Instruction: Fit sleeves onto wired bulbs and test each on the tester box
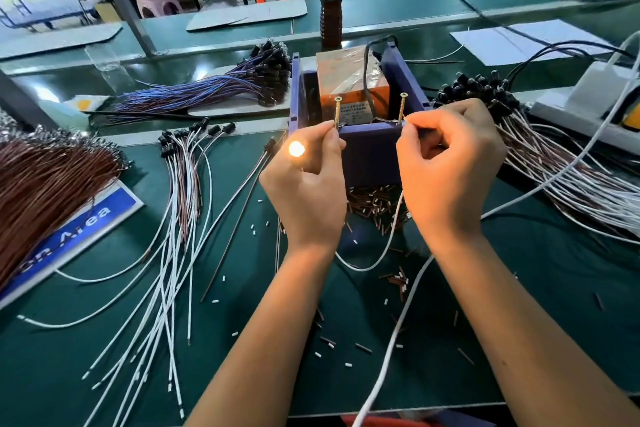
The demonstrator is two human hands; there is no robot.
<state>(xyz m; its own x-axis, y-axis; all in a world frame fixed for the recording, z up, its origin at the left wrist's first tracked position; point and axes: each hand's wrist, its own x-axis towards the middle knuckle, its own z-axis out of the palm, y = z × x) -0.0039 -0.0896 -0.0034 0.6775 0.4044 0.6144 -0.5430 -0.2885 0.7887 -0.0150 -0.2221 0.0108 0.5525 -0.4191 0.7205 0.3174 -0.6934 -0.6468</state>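
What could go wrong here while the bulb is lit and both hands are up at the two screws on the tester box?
1. Fingertips of the left hand and right hand sit right beside the two bare brass screws on the blue plastic tester box; touching both could mean a shock.
2. The glowing bulb rests against the left hand and may get hot.
3. The pinched wire ends could slip off a screw, making a good bulb look faulty.
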